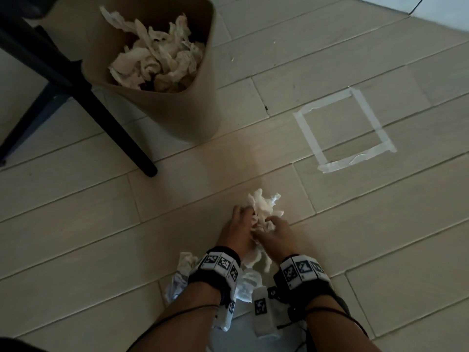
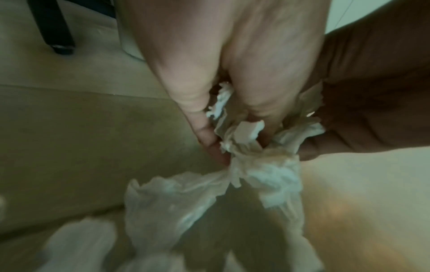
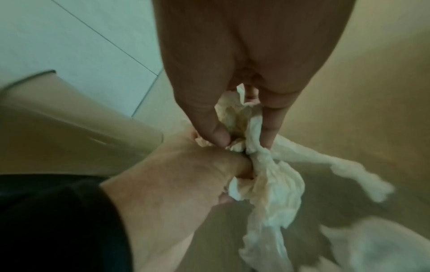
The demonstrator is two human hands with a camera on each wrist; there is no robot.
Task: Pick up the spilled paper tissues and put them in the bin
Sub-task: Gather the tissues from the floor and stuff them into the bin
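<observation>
A bunch of crumpled white paper tissues (image 1: 264,212) is held above the floor between both hands. My left hand (image 1: 238,224) grips the bunch from the left, fingers curled into the tissues (image 2: 256,162). My right hand (image 1: 274,229) pinches the same tissues (image 3: 270,176) from the right with thumb and fingers. More tissues (image 1: 186,262) lie on the floor under and behind my wrists. The tan bin (image 1: 177,105) stands at the upper left, filled with crumpled tissues (image 1: 157,57).
A black chair leg (image 1: 101,118) slants down in front of the bin's left side. A square of white tape (image 1: 342,130) is stuck to the pale plank floor (image 1: 76,224) on the right.
</observation>
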